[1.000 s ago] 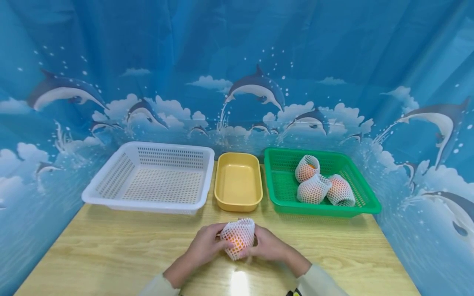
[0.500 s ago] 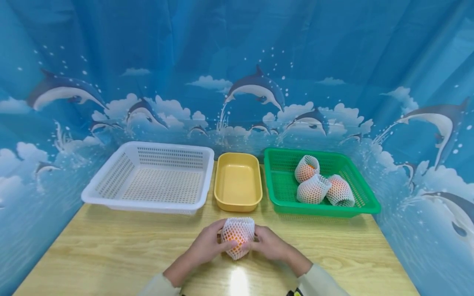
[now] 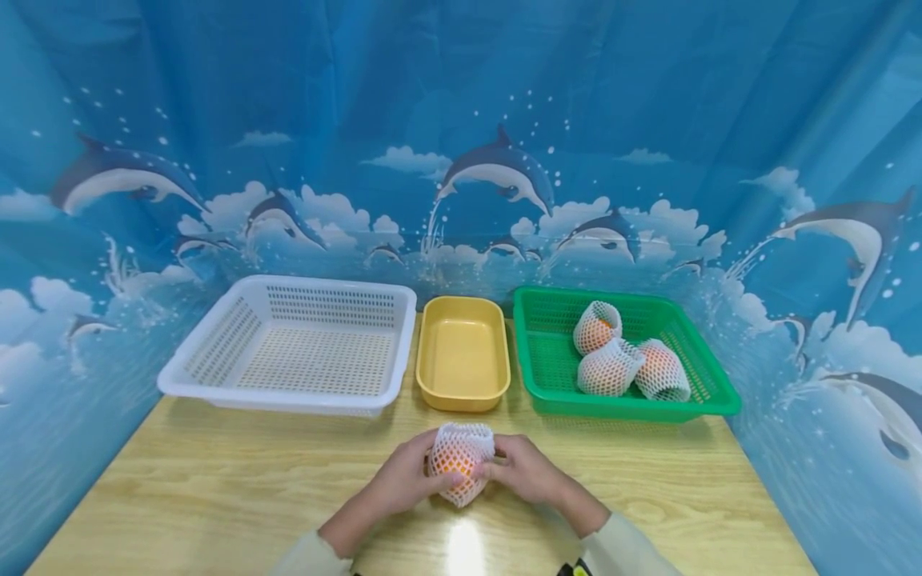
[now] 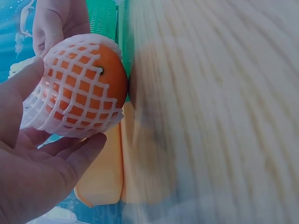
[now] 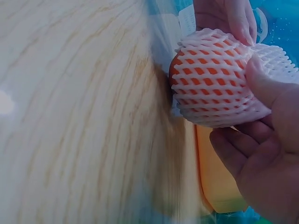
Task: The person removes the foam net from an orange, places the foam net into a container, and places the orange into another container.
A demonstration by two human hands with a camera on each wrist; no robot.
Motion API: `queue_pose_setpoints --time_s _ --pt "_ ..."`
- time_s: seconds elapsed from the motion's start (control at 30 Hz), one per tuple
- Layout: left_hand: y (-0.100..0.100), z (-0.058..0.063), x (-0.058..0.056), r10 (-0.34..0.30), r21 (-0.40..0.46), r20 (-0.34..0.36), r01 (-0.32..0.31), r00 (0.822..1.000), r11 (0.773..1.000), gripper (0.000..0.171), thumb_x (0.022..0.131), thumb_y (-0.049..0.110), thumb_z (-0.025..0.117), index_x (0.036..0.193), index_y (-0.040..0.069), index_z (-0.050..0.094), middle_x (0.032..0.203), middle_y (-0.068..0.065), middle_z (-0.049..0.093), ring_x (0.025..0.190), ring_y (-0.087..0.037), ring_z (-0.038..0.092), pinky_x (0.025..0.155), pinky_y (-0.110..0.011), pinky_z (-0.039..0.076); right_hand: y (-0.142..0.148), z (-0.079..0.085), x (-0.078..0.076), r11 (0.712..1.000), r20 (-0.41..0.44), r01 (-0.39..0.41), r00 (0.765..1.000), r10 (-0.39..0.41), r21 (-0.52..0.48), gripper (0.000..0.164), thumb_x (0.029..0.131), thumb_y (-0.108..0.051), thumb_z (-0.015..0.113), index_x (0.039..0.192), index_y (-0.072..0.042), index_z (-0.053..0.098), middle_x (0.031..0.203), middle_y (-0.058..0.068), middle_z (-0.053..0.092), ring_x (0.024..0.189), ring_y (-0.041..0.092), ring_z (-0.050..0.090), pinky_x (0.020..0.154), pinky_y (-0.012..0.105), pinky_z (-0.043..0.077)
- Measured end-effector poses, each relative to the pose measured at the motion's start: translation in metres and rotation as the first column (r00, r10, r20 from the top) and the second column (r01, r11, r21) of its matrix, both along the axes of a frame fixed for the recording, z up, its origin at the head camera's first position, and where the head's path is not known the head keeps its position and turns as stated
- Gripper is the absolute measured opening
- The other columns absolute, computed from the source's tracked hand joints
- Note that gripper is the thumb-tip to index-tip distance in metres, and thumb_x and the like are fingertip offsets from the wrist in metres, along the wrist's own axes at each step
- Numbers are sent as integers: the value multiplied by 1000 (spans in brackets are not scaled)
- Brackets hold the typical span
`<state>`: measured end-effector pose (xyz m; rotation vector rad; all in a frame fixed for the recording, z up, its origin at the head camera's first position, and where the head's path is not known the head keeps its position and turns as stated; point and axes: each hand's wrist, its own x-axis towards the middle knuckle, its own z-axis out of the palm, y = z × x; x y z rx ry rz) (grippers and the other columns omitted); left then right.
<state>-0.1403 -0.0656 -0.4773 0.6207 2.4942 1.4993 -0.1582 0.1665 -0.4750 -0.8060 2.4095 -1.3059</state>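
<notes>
1. Bare counter (image 3: 216,480) lies left of the left hand (image 3: 403,476) and right of the right hand (image 3: 529,472), so hands could slide sideways.
2. Ahead of the netted orange (image 3: 454,464), the yellow tub (image 3: 463,400) blocks the low way.
3. The gaps from tub to white basket (image 3: 288,398) and green basket (image 3: 612,406) look too thin for hands.
4. From above, hands could dip into the tub or white basket.
5. Three more netted oranges (image 3: 608,370) block the green basket's middle; its left side has room.
6. Behind everything, the blue curtain (image 3: 461,80) shuts off the way.
</notes>
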Motion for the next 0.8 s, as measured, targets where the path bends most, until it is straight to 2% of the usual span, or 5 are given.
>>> queue_pose_setpoints --time_s 0.2,0.3,0.53,0.67,0.8 --pt "0 0 0 16 -4 -12 -16 1000 1000 59 81 31 78 129 3 58 125 -14 62 112 -29 60 97 -47 49 -1 -2 1 999 70 22 997 -21 -25 60 85 -31 74 135 -5 53 133 8 59 126 29 53 108 49 38" --pt "0 0 0 22 -13 -26 -23 999 1000 56 80 28 78 127 3 59 125 -15 62 112 -30 60 96 -47 50 -1 -3 2 999 75 17 997 -14 -34 68 80 -30 79 137 -5 50 134 7 58 127 29 51 110 51 36" --pt "1 1 -1 26 -63 -119 -34 993 997 49 79 29 78 122 9 65 128 -10 62 117 -28 58 101 -48 46 -5 -6 5 1000 47 -8 999 9 -13 73 78 -37 80 137 -8 49 130 0 59 122 18 54 108 43 39" --pt "0 3 0 34 -102 -179 -53 983 993 48 78 32 77 120 10 67 119 -7 67 109 -24 63 95 -44 51 -6 -7 6 1000 34 -4 999 4 -3 70 78 -37 80 135 -9 51 126 -1 62 117 16 57 106 42 42" --pt "-1 5 0 56 -111 -204 -80 977 991 41 78 29 78 113 10 71 111 -6 70 101 -24 66 85 -37 56 -6 -8 6 1000 27 -5 1000 5 -5 71 78 -36 80 136 -7 51 127 2 61 117 19 57 106 45 42"
